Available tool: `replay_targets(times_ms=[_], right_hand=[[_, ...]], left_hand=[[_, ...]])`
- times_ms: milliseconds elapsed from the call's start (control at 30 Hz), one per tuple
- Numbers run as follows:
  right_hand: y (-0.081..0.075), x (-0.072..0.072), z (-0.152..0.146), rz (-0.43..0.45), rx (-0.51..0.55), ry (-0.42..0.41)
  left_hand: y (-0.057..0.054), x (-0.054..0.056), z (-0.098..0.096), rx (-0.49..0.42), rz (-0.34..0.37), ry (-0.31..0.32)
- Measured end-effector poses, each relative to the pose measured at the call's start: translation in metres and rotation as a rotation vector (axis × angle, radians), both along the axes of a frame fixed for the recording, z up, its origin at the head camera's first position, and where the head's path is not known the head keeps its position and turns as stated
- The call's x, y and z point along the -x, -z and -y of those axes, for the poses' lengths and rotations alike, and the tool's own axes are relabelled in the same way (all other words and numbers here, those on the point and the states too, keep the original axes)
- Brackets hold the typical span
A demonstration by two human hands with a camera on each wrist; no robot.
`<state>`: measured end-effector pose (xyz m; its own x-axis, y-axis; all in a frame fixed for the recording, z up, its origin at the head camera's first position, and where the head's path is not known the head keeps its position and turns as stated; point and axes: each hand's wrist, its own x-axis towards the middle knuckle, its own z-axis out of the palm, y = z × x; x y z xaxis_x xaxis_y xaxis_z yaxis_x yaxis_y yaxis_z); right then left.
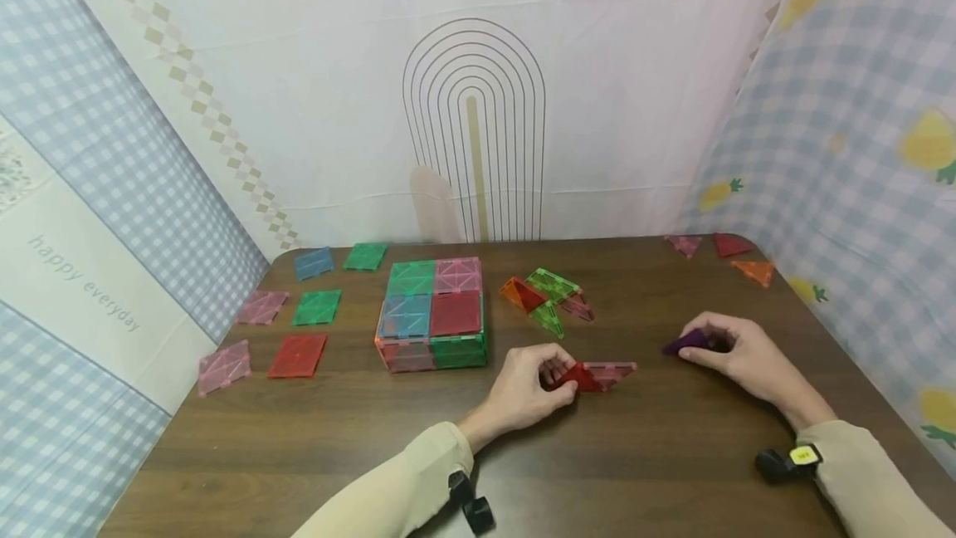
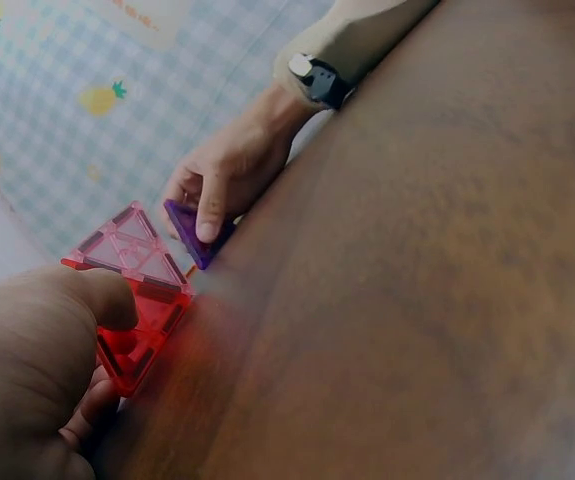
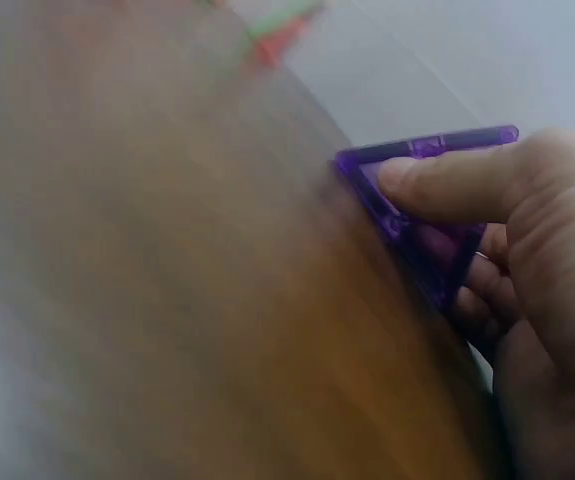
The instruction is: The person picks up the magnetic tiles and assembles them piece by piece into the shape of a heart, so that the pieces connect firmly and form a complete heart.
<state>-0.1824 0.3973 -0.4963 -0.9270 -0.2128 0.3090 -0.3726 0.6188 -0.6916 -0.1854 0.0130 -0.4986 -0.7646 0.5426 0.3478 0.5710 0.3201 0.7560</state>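
Note:
My left hand [image 1: 526, 387] pinches a red triangular magnetic tile [image 2: 152, 325] between thumb and fingers, just right of the table's middle. Edge to edge with it stands a pink triangular tile [image 1: 611, 372], the two forming an upright strip. Off to the right, my right hand [image 1: 735, 355] holds a purple triangular tile [image 3: 427, 200], its thumb flat on the near face and the other fingers behind. A gap of bare wood separates the purple tile from the pink one. In the left wrist view the purple tile shows beyond the pink tile's edge.
A box built of square tiles [image 1: 433, 314] stands left of my left hand. Several loose squares, one a red square [image 1: 297, 355], lie farther left. Behind the hands sits a cluster of green, orange and red triangles [image 1: 548, 297]. An orange triangle [image 1: 754, 272] lies at the back right corner.

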Motion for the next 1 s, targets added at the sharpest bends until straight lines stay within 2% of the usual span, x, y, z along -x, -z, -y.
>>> replay_targets(times_ms=[167, 233, 333, 500, 633, 833, 1000], right_hand=[[0.000, -0.011, 0.032, 0.068, 0.049, -0.172], [0.000, -0.014, 0.044, 0.079, 0.047, -0.216], [0.001, -0.020, 0.062, 0.051, 0.003, -0.252], [0.000, -0.026, 0.078, -0.015, -0.075, -0.249], [-0.002, -0.026, 0.078, -0.015, -0.078, -0.257], [-0.004, -0.020, 0.058, 0.019, -0.056, -0.267], [-0.004, -0.015, 0.028, 0.018, -0.052, -0.190]], left_hand=[[0.000, 0.001, 0.002, 0.002, -0.003, -0.003], [0.001, 0.001, 0.002, 0.002, -0.004, -0.004], [0.001, 0.001, 0.003, 0.002, -0.003, -0.005], [0.002, 0.001, 0.003, 0.008, -0.010, -0.002], [0.002, 0.001, 0.004, 0.011, -0.016, 0.002], [0.000, 0.001, 0.003, -0.009, 0.006, 0.021], [-0.001, 0.000, 0.001, -0.011, 0.024, 0.027]])
